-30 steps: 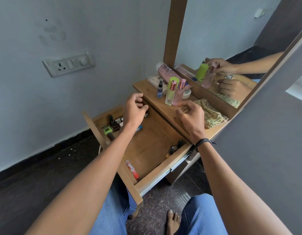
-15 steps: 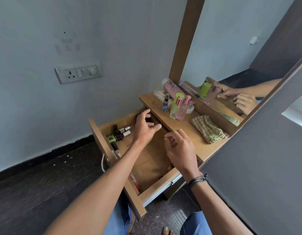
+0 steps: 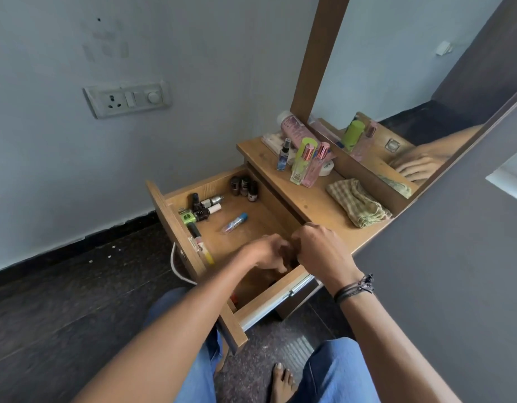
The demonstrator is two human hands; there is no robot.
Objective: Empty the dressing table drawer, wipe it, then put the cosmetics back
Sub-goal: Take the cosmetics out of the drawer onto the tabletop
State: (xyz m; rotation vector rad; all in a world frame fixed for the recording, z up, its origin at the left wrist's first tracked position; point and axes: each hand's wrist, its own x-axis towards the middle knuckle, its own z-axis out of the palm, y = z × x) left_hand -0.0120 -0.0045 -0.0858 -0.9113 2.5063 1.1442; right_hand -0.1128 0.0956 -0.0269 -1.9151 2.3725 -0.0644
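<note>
The wooden drawer [image 3: 176,228] of the dressing table stands pulled out. Inside lie dark nail polish bottles [image 3: 244,187] at the back, a cluster of small bottles [image 3: 203,207] with a green item [image 3: 187,217] at the left, and a blue tube [image 3: 235,223] in the middle. My left hand [image 3: 268,254] and my right hand [image 3: 318,248] are together at the drawer's right side, fingers curled downward. Whatever lies under them is hidden. A checked cloth [image 3: 359,202] lies on the tabletop.
On the tabletop [image 3: 315,199] stand a green perfume bottle [image 3: 300,165], a pink one [image 3: 316,167], a small spray [image 3: 284,154], a white jar [image 3: 327,167] and a lying pink bottle [image 3: 295,130]. The mirror [image 3: 396,68] rises behind. A grey wall closes the right side.
Both hands have dropped from the tabletop edge into the drawer's right side and come together. The view has pulled back, uncovering the nail polish bottles and blue tube.
</note>
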